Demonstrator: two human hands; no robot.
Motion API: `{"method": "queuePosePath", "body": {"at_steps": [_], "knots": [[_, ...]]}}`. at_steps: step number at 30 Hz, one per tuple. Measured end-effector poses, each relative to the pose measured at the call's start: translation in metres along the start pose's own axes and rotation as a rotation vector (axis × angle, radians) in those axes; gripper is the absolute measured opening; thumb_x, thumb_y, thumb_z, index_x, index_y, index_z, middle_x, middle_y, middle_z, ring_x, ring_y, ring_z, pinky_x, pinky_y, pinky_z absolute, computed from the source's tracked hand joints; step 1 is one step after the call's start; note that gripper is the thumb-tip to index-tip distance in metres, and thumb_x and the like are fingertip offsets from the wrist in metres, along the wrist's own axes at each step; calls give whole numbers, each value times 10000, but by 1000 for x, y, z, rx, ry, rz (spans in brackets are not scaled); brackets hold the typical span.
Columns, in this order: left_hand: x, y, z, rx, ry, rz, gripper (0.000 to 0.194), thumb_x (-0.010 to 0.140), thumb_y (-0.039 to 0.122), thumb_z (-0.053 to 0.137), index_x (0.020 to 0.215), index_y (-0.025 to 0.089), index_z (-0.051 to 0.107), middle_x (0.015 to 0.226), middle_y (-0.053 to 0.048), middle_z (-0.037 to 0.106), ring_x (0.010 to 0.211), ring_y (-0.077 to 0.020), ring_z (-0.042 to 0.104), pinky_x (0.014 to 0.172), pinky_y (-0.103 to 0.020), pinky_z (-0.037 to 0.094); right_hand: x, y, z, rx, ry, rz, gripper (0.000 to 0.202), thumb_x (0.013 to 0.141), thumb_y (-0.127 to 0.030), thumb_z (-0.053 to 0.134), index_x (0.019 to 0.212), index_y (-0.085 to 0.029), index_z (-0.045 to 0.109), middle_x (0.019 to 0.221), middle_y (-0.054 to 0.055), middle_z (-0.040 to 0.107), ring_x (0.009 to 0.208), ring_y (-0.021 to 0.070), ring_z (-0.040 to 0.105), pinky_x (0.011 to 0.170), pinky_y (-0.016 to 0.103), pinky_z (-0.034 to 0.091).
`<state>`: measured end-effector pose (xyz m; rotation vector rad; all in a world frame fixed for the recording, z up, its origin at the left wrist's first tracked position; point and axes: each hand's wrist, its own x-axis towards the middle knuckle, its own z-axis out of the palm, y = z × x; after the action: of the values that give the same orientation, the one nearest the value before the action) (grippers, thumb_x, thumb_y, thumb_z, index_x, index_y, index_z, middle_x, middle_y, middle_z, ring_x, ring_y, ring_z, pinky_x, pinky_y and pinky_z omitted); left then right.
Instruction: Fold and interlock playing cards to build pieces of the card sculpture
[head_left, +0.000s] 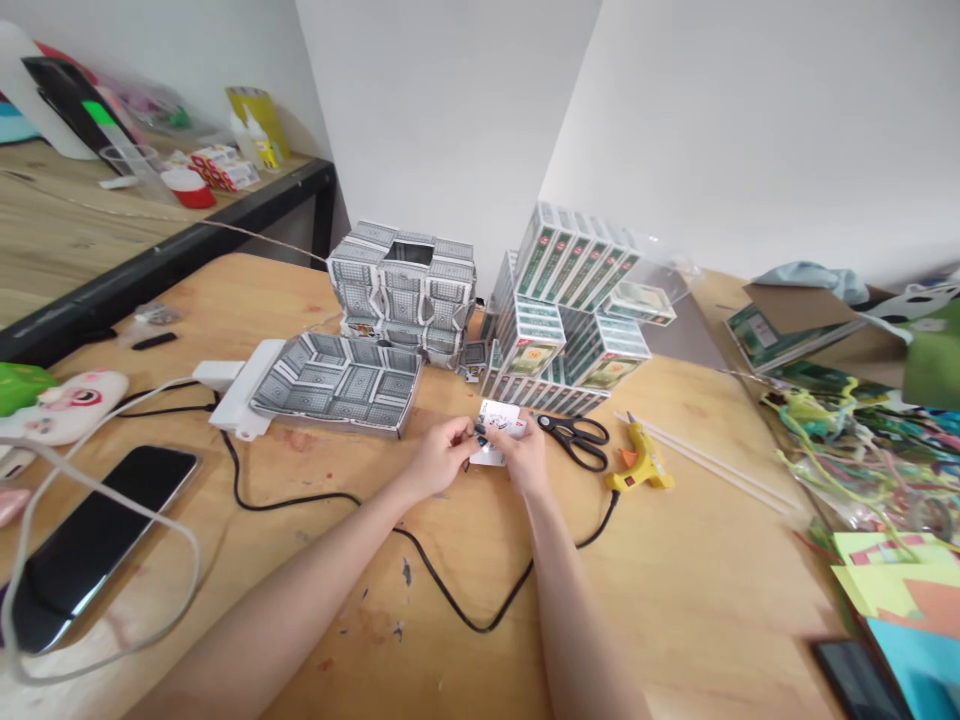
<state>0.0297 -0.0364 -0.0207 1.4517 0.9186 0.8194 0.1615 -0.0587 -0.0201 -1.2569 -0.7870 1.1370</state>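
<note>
Over the middle of the wooden table, my left hand (441, 458) and my right hand (528, 458) pinch a white playing card (501, 412) with small dark print. My left fingers close on its left side, my right thumb and fingers on its right; part of it is hidden. Black-handled scissors (577, 438) lie just right of my right hand, and a yellow glue gun (639, 460) rests beyond them. Behind my hands stand stacked card boxes (531, 345). A shallow tray built of grey-backed cards (341, 385) lies to the left, before a larger card-built box (405, 285).
A white power strip (251, 390) adjoins the tray, and a black cable (450, 600) loops under my arms. A phone (97, 540) lies at left. Two glue sticks (712, 462) are right of the glue gun. Coloured paper (900, 590) and tangled cords crowd the right side.
</note>
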Motion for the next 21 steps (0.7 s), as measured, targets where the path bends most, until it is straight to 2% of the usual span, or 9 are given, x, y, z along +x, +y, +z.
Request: {"method": "queuePosePath", "body": {"at_steps": [8,12,21], "knots": [[-3,-2,7,156,31,77,223,758,255,498,592,165,379,532,62,363,495,-70,353,474,-200,262,0,0,-1,109,-2,29,505,476,-204,752,941,-201,555,714,-21,634,562,118,561,528,234,452],[-2,0,8,245,40,139,177,759,221,482,611,163,403,553,54,375,527,-78,347,504,-208,268,1,2,0,154,32,31,448,477,-194,752,881,-192,559,732,-4,648,589,133,579,542,245,463],[-1,4,14,235,50,171,215,739,181,484,579,167,342,544,56,317,523,-73,304,502,-206,251,1,0,1,273,67,79,346,509,-194,731,830,-199,601,697,-23,654,588,128,579,552,240,447]]}}
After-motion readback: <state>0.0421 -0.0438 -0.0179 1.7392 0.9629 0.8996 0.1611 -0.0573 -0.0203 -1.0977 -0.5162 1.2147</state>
